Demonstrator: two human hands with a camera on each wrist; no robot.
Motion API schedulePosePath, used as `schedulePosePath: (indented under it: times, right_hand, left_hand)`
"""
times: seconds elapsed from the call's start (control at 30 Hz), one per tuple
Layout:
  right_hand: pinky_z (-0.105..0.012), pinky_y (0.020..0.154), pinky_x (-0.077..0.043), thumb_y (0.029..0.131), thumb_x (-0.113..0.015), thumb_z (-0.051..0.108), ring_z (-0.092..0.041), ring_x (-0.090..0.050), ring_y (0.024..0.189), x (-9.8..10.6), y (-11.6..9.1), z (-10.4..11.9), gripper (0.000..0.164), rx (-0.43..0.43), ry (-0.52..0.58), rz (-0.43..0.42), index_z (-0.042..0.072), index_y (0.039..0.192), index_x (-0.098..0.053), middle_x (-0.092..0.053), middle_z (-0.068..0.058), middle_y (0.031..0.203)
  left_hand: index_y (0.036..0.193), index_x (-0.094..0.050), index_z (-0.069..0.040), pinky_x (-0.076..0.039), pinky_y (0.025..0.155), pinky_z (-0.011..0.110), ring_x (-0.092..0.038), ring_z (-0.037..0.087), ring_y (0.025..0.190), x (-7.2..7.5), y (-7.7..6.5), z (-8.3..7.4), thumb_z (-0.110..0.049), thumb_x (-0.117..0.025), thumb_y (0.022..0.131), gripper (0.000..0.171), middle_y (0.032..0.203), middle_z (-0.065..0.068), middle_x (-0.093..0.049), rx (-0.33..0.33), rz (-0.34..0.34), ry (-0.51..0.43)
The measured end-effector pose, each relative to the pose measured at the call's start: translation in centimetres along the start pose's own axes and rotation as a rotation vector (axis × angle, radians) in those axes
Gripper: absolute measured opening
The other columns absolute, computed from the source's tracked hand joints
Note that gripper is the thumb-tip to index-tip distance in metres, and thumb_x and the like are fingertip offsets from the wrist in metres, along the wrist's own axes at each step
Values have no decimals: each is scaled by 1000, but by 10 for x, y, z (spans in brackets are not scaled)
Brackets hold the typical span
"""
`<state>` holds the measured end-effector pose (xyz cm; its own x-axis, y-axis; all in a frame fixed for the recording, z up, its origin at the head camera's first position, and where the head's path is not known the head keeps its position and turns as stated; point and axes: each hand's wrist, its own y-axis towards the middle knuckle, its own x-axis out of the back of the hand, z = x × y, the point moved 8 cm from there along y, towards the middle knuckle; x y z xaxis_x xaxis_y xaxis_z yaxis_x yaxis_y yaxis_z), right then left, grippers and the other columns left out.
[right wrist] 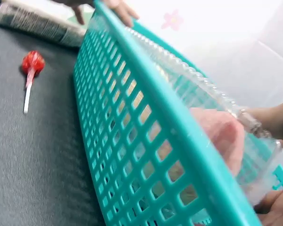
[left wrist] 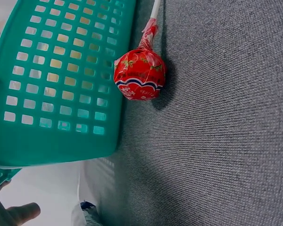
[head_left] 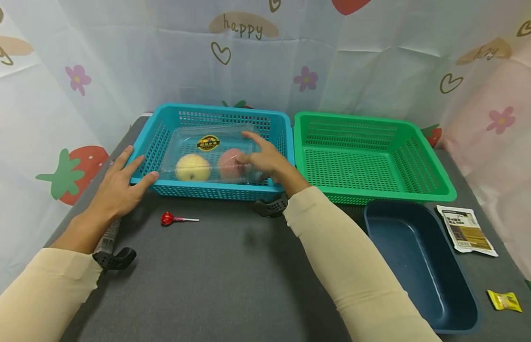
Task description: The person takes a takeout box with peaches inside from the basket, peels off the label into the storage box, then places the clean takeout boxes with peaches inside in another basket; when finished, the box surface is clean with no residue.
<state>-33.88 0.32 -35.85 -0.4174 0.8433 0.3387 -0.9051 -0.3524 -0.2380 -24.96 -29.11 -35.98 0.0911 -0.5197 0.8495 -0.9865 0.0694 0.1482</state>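
My left hand [head_left: 120,190] rests on the left front corner of the blue basket [head_left: 214,192], its fingers spread along the rim. My right hand [head_left: 269,161] reaches inside and holds the right end of a clear plastic box [head_left: 231,135], index finger over its top. The box bears a round black-and-gold label [head_left: 208,143]. A yellow apple [head_left: 192,167] and a pink peach [head_left: 230,164] show through its front. In the right wrist view the box [right wrist: 179,70] sits tilted behind the basket wall [right wrist: 118,113], the peach [right wrist: 214,129] near my hand.
A red lollipop [head_left: 168,218] lies before the blue basket. To the right stand a green basket [head_left: 376,195] and a dark blue tub [head_left: 455,270]. Beyond the tub lie a white-and-brown packet [head_left: 467,230] and a yellow wrapped sweet [head_left: 505,300]. A silvery packet [head_left: 108,237] is partly hidden under my left wrist.
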Motion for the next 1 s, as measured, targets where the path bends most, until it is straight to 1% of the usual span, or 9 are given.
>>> schedulePosePath:
  times: [0.2,0.4,0.43,0.5,0.53,0.6,0.67,0.8,1.0]
  right_hand:
    - [-51,67,-55,91,-68,13,-45,-45,120,10,-5,1,64,-9,259,-65,33,145,-42,-21,-3,155]
    - [-49,65,-56,90,-66,9,-47,-41,123,18,-13,5,61,16,338,-135,31,143,-47,-24,-4,154]
    - [-48,65,-56,90,-65,9,-44,-44,120,19,-15,6,60,25,344,-144,31,143,-47,-26,-5,152]
    - [-47,64,-56,90,-64,9,-35,-52,99,22,-20,9,59,49,360,-157,30,143,-47,-35,-10,144]
    - [-46,64,-56,91,-64,9,-30,-52,87,23,-22,10,59,64,368,-162,30,143,-47,-40,-12,139]
    - [-44,63,-56,91,-63,9,-23,-43,68,26,-28,13,59,94,388,-177,30,143,-46,-48,-16,125]
    - [-44,62,-55,92,-63,9,-21,-34,58,29,-34,17,58,127,416,-182,30,143,-46,-52,-18,112]
    - [-41,60,-53,92,-63,8,-20,-36,57,36,-50,24,57,182,470,-190,32,142,-48,-55,-15,103]
    - [-31,51,-40,91,-66,8,-19,-42,58,47,-75,28,56,235,528,-225,32,139,-52,-61,-12,86]
  left_hand:
    - [149,-27,3,-8,102,71,-4,50,139,0,1,0,-52,-42,99,76,159,18,-2,-4,0,-2]
    - [149,-27,3,-5,104,70,-4,50,139,-1,2,1,-52,-41,99,76,159,19,-3,-9,-2,-5]
    - [149,-26,3,-4,104,69,-4,50,139,-1,2,1,-51,-41,99,76,159,19,-3,-10,-2,-7]
    - [149,-26,3,-2,105,68,-3,50,139,-1,2,0,-51,-41,99,76,159,19,-3,-15,-4,-10]
    - [149,-26,3,-2,105,68,-3,51,139,-1,2,0,-51,-41,99,75,159,19,-3,-16,-5,-13]
    - [149,-26,3,0,106,67,-4,51,139,-1,2,0,-51,-41,99,75,159,19,-2,-19,-4,-16]
    - [150,-25,3,0,106,66,-3,52,138,-2,2,0,-51,-41,99,75,159,18,-2,-15,-2,-17]
    - [151,-24,1,0,106,67,-2,52,138,-2,3,1,-51,-41,99,75,159,16,0,2,4,-19]
    - [151,-24,0,-2,105,69,-2,53,138,-2,2,1,-50,-42,99,75,160,15,0,12,-2,-26]
